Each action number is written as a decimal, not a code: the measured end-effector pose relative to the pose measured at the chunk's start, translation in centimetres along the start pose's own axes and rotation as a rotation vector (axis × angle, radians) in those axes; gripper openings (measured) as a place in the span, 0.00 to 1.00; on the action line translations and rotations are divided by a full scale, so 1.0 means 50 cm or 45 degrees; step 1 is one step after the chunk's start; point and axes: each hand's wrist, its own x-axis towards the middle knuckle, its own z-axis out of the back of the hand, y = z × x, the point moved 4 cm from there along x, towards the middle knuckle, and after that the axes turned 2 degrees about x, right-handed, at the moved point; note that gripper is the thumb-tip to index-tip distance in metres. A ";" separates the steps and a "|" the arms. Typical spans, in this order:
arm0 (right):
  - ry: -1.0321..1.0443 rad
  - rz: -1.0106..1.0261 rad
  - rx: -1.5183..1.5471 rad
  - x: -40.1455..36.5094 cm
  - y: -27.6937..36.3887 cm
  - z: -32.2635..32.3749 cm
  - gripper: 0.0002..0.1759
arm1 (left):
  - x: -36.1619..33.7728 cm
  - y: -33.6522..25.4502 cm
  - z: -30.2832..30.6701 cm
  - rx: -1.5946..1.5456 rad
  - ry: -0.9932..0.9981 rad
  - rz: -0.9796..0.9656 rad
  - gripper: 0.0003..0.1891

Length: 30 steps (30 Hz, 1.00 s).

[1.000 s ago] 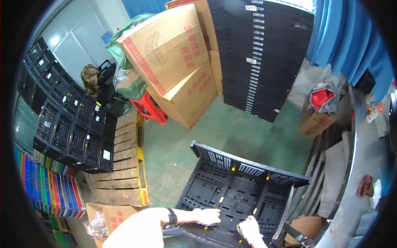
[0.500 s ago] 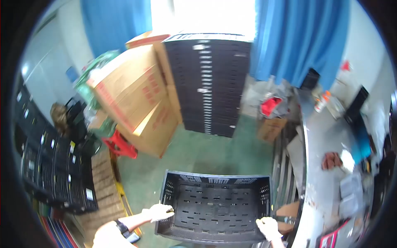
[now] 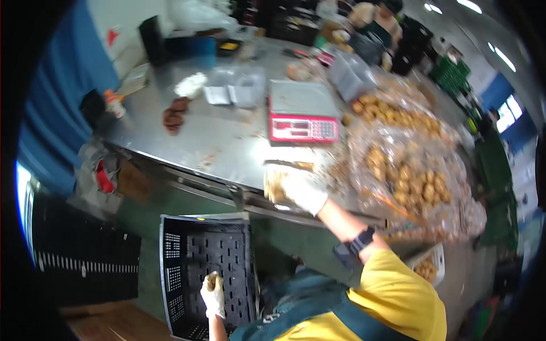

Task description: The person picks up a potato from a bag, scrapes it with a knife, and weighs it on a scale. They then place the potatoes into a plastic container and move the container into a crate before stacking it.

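Observation:
Both of my hands wear white gloves with brownish fingers. My right hand [image 3: 293, 187] is over the front edge of the metal table [image 3: 170, 142], close to a dark, narrow tool with a brown end [image 3: 290, 165]. Blur hides how its fingers are set, and a black band circles that forearm. My left hand [image 3: 213, 294] is over the inside of a black plastic crate [image 3: 165, 256], its fingers curled. Whatever it may hold cannot be made out. The crate has slotted walls and a slotted floor. A red weighing scale [image 3: 301, 128] stands beyond my right hand.
Plastic bags hold potato-like produce [image 3: 409, 182] on the table's right, above a white basket [image 3: 441, 261]. Clear plastic tubs [image 3: 236, 88] and a brown cloth [image 3: 175, 116] lie farther back. Stacked black crates [image 3: 85, 250] stand left. A co-worker [image 3: 378, 25] is across the table.
The view has swung right, from the cartons and crate stack to the table. My hands were at the crate's two ends; now my right is at the table edge.

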 end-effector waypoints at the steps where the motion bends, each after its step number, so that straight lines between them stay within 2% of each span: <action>1: -0.205 0.078 0.187 -0.013 0.050 0.043 0.13 | 0.006 -0.020 -0.020 0.038 0.083 -0.063 0.06; 2: -0.400 0.184 0.358 -0.029 0.100 0.084 0.13 | 0.015 -0.016 -0.030 0.081 0.132 -0.100 0.05; 4: -0.468 0.394 0.603 -0.096 0.212 0.168 0.13 | 0.026 -0.036 -0.064 0.138 0.197 -0.153 0.04; 6: -0.536 0.541 0.731 -0.163 0.297 0.242 0.13 | 0.021 -0.067 -0.104 0.143 0.227 -0.071 0.04; 7: -0.534 0.577 0.800 -0.196 0.328 0.273 0.12 | 0.021 -0.074 -0.120 0.214 0.228 -0.071 0.04; 8: -0.680 0.610 0.841 -0.240 0.351 0.308 0.12 | 0.018 -0.080 -0.140 0.257 0.235 -0.078 0.04; 11: -0.763 0.774 0.908 -0.359 0.389 0.423 0.09 | 0.023 -0.069 -0.208 0.302 0.235 -0.173 0.04; 12: -0.838 0.783 0.930 -0.403 0.402 0.427 0.08 | 0.012 -0.084 -0.243 0.282 0.253 -0.172 0.03; 15: -0.954 0.777 0.807 -0.521 0.385 0.535 0.08 | -0.015 -0.127 -0.361 0.330 0.298 -0.232 0.05; 17: -1.148 0.751 0.638 -0.604 0.353 0.582 0.08 | -0.037 -0.174 -0.440 0.392 0.374 -0.298 0.07; 18: -1.215 0.635 0.478 -0.648 0.335 0.597 0.08 | -0.041 -0.192 -0.475 0.425 0.409 -0.317 0.08; 19: -1.459 0.579 0.271 -0.688 0.307 0.610 0.08 | -0.046 -0.209 -0.512 0.455 0.443 -0.335 0.08; 20: -1.581 0.499 0.080 -0.723 0.290 0.599 0.08 | -0.054 -0.237 -0.551 0.488 0.466 -0.376 0.09; 23: -1.509 0.318 -0.129 -0.786 0.181 0.621 0.08 | -0.048 -0.272 -0.643 0.617 0.523 -0.577 0.10; 24: -1.445 0.349 -0.250 -0.793 0.158 0.620 0.09 | -0.044 -0.277 -0.678 0.608 0.573 -0.563 0.10; 25: -1.453 0.274 -0.195 -0.799 0.169 0.594 0.10 | -0.049 -0.304 -0.713 0.595 0.614 -0.547 0.11; 27: -1.389 0.367 -0.179 -0.811 0.157 0.599 0.11 | -0.078 -0.381 -0.775 0.731 0.670 -0.677 0.10; 28: -1.447 0.431 -0.318 -0.818 0.147 0.614 0.13 | -0.079 -0.402 -0.804 0.787 0.688 -0.688 0.10; 30: -1.515 0.452 -0.160 -0.825 0.141 0.614 0.12 | -0.053 -0.413 -0.846 0.804 0.732 -0.743 0.10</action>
